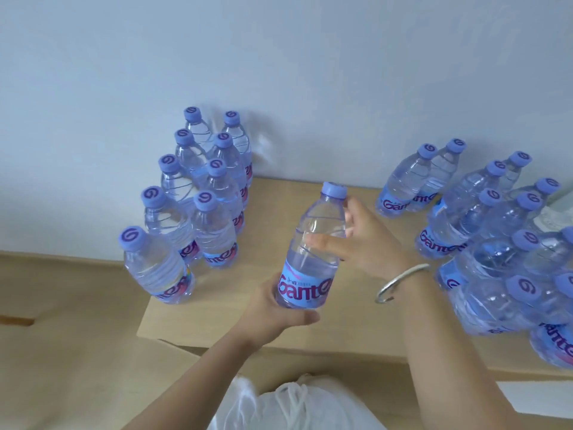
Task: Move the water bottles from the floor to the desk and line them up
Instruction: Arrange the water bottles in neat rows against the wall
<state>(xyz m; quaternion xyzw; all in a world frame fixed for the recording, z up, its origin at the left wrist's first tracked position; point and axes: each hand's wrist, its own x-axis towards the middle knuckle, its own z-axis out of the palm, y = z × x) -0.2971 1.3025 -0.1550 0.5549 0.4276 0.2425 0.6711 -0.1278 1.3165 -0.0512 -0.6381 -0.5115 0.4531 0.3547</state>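
1. While the bottle stands upright above the middle of the desk, the left hand grips its labelled base
2. The right hand lies against the bottle's upper part, fingers curled behind it and thumb across the front
3. A double row of bottles stands at the left, by the wall
4. A cluster of bottles stands at the right
5. A bracelet circles the right wrist

The held bottle shows "Gante" in purple on its blue label. The desk bottles at right read "Gant" and "Gante", partly hidden. Every purple cap carries a swirl mark.
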